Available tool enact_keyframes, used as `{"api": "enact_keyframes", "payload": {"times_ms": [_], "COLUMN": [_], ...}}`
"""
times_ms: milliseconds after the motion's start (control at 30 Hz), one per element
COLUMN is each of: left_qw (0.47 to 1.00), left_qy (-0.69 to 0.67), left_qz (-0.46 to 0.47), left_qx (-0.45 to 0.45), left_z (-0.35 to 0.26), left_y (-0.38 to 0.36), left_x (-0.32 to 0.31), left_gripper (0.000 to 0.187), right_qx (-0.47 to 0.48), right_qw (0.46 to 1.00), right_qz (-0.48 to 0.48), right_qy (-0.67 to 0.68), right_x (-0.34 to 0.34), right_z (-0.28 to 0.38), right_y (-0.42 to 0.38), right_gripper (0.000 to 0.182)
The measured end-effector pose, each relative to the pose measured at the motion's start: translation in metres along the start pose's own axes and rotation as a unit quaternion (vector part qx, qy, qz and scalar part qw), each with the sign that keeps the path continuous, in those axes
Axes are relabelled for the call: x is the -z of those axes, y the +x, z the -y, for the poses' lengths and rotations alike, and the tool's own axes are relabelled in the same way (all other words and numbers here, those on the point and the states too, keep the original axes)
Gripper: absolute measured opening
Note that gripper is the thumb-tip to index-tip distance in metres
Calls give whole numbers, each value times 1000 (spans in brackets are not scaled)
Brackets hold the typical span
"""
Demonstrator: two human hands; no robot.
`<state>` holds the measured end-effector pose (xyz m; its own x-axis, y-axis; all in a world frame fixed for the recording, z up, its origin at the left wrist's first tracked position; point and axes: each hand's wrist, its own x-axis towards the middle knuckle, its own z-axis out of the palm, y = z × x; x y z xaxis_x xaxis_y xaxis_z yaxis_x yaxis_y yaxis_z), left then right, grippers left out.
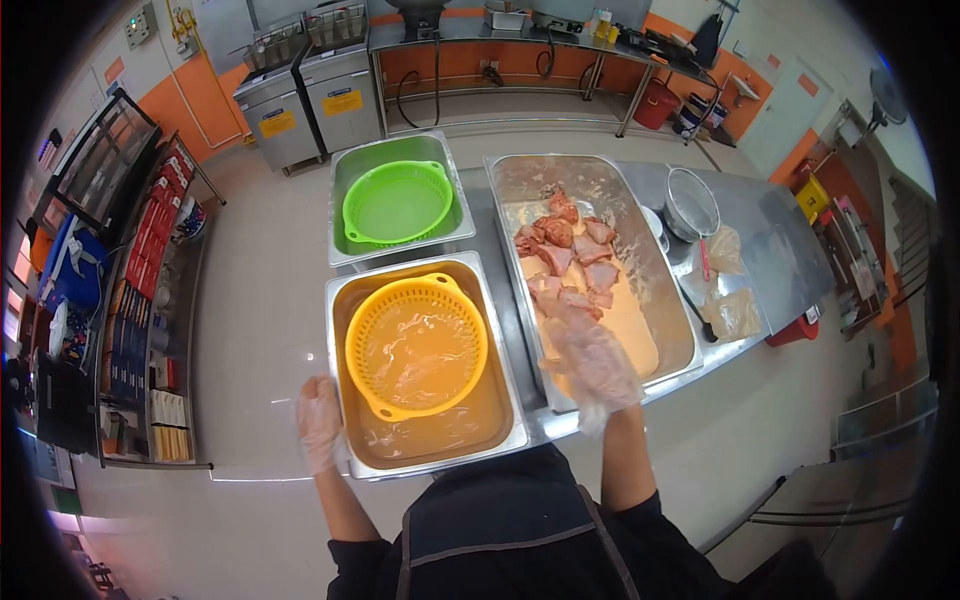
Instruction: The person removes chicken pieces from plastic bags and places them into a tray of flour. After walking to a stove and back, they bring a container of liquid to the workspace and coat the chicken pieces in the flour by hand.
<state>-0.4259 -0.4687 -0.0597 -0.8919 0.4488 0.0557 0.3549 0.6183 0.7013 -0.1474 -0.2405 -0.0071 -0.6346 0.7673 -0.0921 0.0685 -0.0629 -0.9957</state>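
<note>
Clear plastic gloves cover both hands. My left hand (319, 422) is beside the left edge of the near steel pan (508, 400), its fingers curled and bent; whether they grip anything is hidden. In that pan a yellow colander (415, 345) sits in liquid. My right hand (592, 365) reaches over the near end of the large steel tray (655, 270), close to the raw chicken pieces (557, 232); the glove blurs its fingers. Pale orange batter or powder (628, 325) lies around the chicken. Behind the near pan, a green colander (397, 202) rests in another steel pan (456, 205).
Right of the tray are a round sieve (690, 205), a dark-handled utensil (706, 328), and plastic bags (733, 312). Shelves with red boxes (150, 240) stand at the left. Fryers (340, 95) and a steel counter (480, 40) line the back wall.
</note>
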Motion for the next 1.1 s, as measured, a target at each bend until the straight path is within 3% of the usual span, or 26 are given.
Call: {"api": "enact_keyframes", "payload": {"times_ms": [67, 133, 233, 333, 367, 433, 467, 500, 567, 600, 633, 733, 800, 867, 933, 1067, 1100], "left_qw": [994, 983, 970, 953, 956, 957, 970, 980, 989, 994, 993, 963, 965, 965, 959, 920, 916], "left_qy": [90, 136, -20, -148, -174, -224, -164, -102, 50, 55, 59, 1, -59, -94, -14, -277, -314], "left_qz": [-15, -47, -232, -262, -236, -186, -179, -169, -110, -43, 24, 104, 190, 207, 132, 150, 148], "left_qx": [54, 113, 68, 42, 32, 10, -11, -32, -81, -89, -98, -250, -174, -128, -249, -232, -201], "left_z": [14, -20, -7, -34, -54, -118, -148, -179, -237, -258, -273, -258, -260, -271, -265, -202, -199], "left_y": [-4, -28, -62, -90, -98, -103, -105, -108, -114, -113, -111, -80, -57, -42, -24, 9, 6], "left_x": [8, 30, 7, -29, -41, -67, -78, -87, -103, -115, -124, -182, -209, -235, -268, -359, -354], "left_gripper": [39, 45, 46, 48, 47, 46, 45, 43, 40, 39, 38, 30, 27, 23, 20, 22, 26], "right_qx": [15, 24, -18, -24, -18, 84, 138, 13, 106, 151, 127, 66, 44, 40, 27, -1, -5], "right_qw": [998, 992, 983, 963, 955, 934, 919, 929, 902, 884, 867, 806, 760, 776, 778, 768, 767], "right_qz": [-17, -25, 3, 49, 71, 97, 107, 160, 188, 200, 230, 293, 306, 272, 237, 178, 166], "right_qy": [-55, -121, -180, -263, -287, -334, -354, -334, -374, -394, -423, -510, -572, -569, -581, -615, -620], "right_x": [33, 70, 133, 183, 199, 221, 228, 218, 237, 245, 248, 237, 230, 235, 236, 236, 236], "right_z": [22, 30, 20, 13, 8, -8, -10, 33, -27, -51, -54, -61, -67, -87, -106, -147, -152], "right_y": [2, 12, 34, 58, 67, 89, 98, 88, 118, 128, 131, 134, 134, 129, 126, 125, 124], "right_gripper": [56, 58, 62, 64, 64, 64, 64, 65, 57, 53, 47, 35, 30, 30, 30, 29, 30]}}
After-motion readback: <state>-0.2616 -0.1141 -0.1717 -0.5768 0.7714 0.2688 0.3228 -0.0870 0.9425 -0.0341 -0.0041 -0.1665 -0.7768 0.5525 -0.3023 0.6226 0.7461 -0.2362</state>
